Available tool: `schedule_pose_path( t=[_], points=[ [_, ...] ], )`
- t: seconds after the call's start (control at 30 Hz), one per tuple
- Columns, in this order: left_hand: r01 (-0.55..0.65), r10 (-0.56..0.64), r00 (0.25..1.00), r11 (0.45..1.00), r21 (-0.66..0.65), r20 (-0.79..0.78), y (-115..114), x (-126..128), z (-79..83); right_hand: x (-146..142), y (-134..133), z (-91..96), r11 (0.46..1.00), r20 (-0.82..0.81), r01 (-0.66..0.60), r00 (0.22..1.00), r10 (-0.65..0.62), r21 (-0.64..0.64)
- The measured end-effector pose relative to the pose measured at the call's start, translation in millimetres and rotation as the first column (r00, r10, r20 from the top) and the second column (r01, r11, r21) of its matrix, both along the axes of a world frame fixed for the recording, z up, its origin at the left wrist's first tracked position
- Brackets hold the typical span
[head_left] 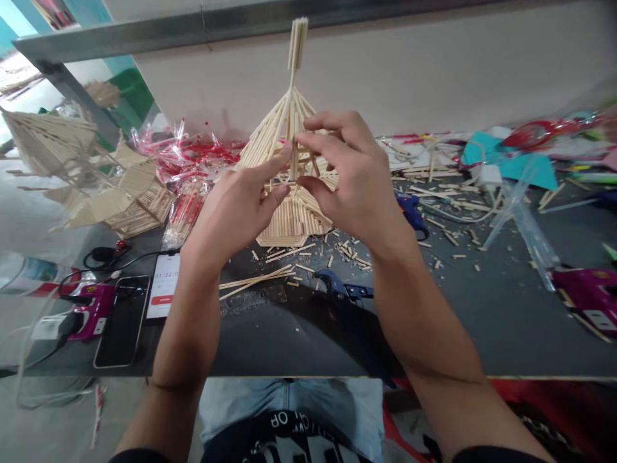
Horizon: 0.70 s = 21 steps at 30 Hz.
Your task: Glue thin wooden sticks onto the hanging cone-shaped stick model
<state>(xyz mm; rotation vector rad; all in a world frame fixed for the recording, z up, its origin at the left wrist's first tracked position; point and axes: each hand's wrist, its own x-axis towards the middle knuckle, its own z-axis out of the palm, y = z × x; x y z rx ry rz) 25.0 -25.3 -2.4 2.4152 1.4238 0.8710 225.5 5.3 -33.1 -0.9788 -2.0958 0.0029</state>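
Note:
A pale model built of thin wooden sticks stands upright on the table, with a steep stick roof and a bundle of sticks at its peak. My left hand reaches in from the left, its index fingertip and thumb against upright wooden sticks at the model's front. From the right, my right hand closes on the same short uprights, index finger above and thumb below. The fingertips of both hands nearly meet there and hide part of the model. Blue cutting pliers lie below it, partly behind my right forearm.
A second stick model stands at left. Two phones and a purple power adapter with cables lie near the left edge. Stick offcuts litter the table. Red-and-clear plastic packaging and a blue glue gun are behind.

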Motion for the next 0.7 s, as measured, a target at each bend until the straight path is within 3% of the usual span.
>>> schedule_pose_path(
  t=[0.3, 0.4, 0.53, 0.63, 0.7],
  points=[
    [0.111, -0.095, 0.993, 0.957, -0.268, 0.073, 2, -5, 5.5, -3, -6, 3.5, 0.999, 0.033, 0.051, 0.998, -0.050, -0.012],
    [0.049, -0.071, 0.995, 0.966, -0.254, -0.075, -12, -7, 13.9, -1, -11, 10.8, 0.998, 0.102, 0.066, 0.993, -0.064, -0.020],
    [-0.001, -0.127, 0.899, 0.956, -0.293, -0.418, -39, -9, 30.3, 22, -25, 26.5, 0.998, 0.135, 0.054, 0.990, -0.049, -0.039],
    [0.052, -0.225, 0.855, 0.933, -0.355, -0.467, -46, -12, 35.2, 44, -42, 38.8, 0.992, 0.144, 0.064, 0.988, -0.047, -0.113],
    [0.035, -0.226, 0.848, 0.927, -0.374, -0.480, -43, -17, 34.5, 49, -53, 41.3, 0.984, 0.184, 0.034, 0.983, -0.001, -0.173]
  ],
)
